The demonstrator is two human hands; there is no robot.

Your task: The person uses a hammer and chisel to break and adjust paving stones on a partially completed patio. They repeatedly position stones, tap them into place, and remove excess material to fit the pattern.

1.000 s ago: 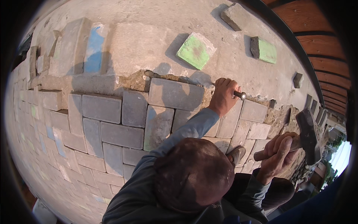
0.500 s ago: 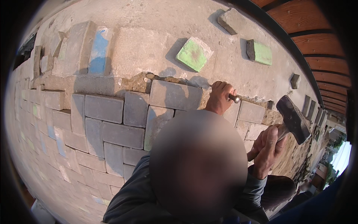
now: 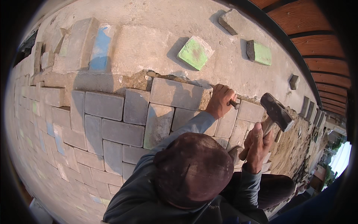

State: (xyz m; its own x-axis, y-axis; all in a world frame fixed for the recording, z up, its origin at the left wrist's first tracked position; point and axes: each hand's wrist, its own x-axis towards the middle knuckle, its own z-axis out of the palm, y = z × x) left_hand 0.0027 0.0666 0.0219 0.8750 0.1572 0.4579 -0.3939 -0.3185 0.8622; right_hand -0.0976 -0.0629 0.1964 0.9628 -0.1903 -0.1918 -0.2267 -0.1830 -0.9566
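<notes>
Neither of my hands shows. In front of me a person in a dark red cap (image 3: 194,168) bends over the paving, seen from above. This person's left hand (image 3: 220,100) is closed round a metal rod (image 3: 235,104) with a rounded end, perhaps a chisel; its other end is hidden. It is held at the edge of the paving blocks (image 3: 175,93). The person's right hand (image 3: 259,143) grips a hammer (image 3: 276,112) by its wooden handle. The hammer's dark head is raised to the right of the rod, apart from it.
A green-painted block (image 3: 194,53), another green one (image 3: 260,52) and a grey piece (image 3: 232,21) lie loose on the concrete (image 3: 141,48). Upper right is a brown slatted fence (image 3: 313,41). Bare sandy soil (image 3: 283,153) lies to the right; a blue-painted slab (image 3: 100,48) stands at left.
The person's hammer has moved left, nearer the rod. The hand with the rod has shifted slightly downward in view. The loose blocks have not moved.
</notes>
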